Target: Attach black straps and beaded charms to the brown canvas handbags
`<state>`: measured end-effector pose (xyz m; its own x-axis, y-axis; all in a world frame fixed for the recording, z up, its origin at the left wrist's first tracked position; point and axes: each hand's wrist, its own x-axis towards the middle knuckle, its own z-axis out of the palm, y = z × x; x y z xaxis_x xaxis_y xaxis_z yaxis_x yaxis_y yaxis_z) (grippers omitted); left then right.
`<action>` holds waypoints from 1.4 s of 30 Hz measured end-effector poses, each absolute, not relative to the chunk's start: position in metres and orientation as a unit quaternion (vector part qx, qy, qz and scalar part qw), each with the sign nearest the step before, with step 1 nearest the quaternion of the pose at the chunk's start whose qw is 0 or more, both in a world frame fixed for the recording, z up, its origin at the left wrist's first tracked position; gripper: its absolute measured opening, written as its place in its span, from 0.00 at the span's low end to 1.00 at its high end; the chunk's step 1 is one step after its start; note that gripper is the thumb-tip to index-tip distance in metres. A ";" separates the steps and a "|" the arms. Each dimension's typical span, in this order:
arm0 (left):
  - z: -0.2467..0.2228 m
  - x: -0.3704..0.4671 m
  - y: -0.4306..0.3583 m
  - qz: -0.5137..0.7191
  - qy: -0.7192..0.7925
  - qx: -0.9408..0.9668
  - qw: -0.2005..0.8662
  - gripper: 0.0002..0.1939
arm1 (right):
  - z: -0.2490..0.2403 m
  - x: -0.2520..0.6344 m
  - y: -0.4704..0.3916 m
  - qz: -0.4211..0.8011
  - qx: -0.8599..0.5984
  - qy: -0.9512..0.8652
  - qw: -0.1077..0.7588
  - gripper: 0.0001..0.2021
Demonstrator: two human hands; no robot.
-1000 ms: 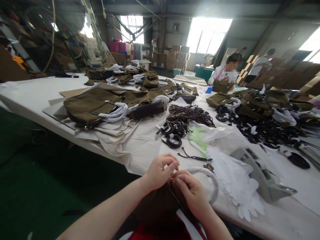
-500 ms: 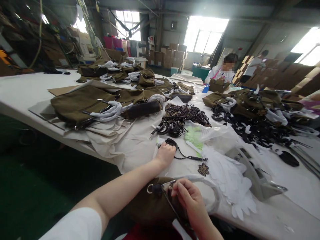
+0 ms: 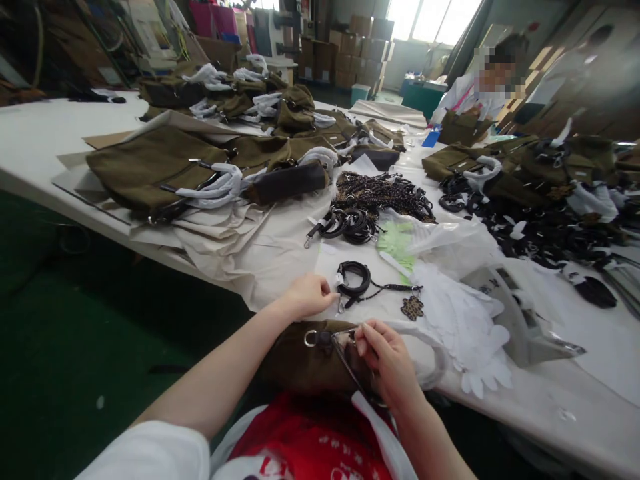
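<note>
An olive fabric bag (image 3: 300,363) with a metal ring and an unzipped top lies at the table's front edge, against my body. My right hand (image 3: 387,350) pinches the bag's zipped opening near its right side. Just beyond the bag, my left hand (image 3: 311,295) is closed with fingers curled; whether anything is in them is hidden. Its thumb is beside the metal clip of a coiled black strap (image 3: 353,280), whose coil lies on the table. A braided cord runs right from the strap to a leopard-print flower charm (image 3: 413,307).
Olive bags (image 3: 165,167) with white-wrapped handles are piled at left; more bags (image 3: 540,167) and black straps lie right. Braided cords (image 3: 383,197) are heaped mid-table. White cut-out pieces (image 3: 465,327) lie at front right. A co-worker (image 3: 467,93) handles a bag across the table.
My left hand has drawn back leftward from the coiled strap, which now shows fully and lies nearer me. My right hand stays on the bag. The view has tilted down.
</note>
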<state>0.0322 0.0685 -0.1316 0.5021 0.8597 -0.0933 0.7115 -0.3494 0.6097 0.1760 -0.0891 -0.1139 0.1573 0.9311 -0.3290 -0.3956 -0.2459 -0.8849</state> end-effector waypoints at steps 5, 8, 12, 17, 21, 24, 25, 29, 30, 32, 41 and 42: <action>-0.135 0.054 0.051 0.088 0.535 0.795 0.270 0.16 | -0.111 0.173 -0.082 0.584 -0.547 -0.283 0.529 0.18; -0.137 0.052 0.055 0.102 0.517 0.802 0.281 0.08 | -0.111 0.179 -0.070 0.579 -0.576 -0.302 0.491 0.17; -0.144 0.036 0.061 0.115 0.486 0.799 0.336 0.11 | -0.118 0.192 -0.047 0.619 -0.586 -0.307 0.422 0.11; -0.149 0.024 0.060 0.128 0.472 0.771 0.408 0.13 | -0.131 0.198 -0.027 0.654 -0.587 -0.331 0.345 0.08; -0.148 0.022 0.055 0.142 0.463 0.748 0.453 0.14 | -0.132 0.196 -0.019 0.665 -0.582 -0.351 0.310 0.08; -0.150 0.020 0.054 0.149 0.457 0.736 0.477 0.14 | -0.129 0.193 -0.017 0.665 -0.579 -0.362 0.304 0.07; -0.150 0.019 0.054 0.152 0.458 0.733 0.479 0.14 | -0.127 0.191 -0.018 0.662 -0.578 -0.365 0.305 0.08; -0.153 0.015 0.058 0.164 0.466 0.727 0.477 0.15 | -0.124 0.184 -0.021 0.649 -0.581 -0.373 0.319 0.09; -0.153 0.014 0.059 0.167 0.466 0.725 0.479 0.15 | -0.123 0.183 -0.021 0.647 -0.584 -0.372 0.319 0.10; -0.154 0.013 0.060 0.169 0.466 0.721 0.485 0.16 | -0.123 0.181 -0.021 0.646 -0.590 -0.370 0.314 0.09; -0.153 0.017 0.055 0.155 0.437 0.708 0.532 0.13 | -0.128 0.178 -0.009 0.633 -0.626 -0.356 0.283 0.06; -0.152 0.017 0.055 0.155 0.438 0.709 0.532 0.14 | -0.129 0.177 -0.009 0.626 -0.633 -0.356 0.284 0.06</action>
<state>0.0174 0.0554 -0.1522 0.5691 0.7846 -0.2461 0.4557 -0.0518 0.8886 0.1770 -0.0091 -0.1290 -0.0376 0.8068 -0.5896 0.0955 -0.5844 -0.8058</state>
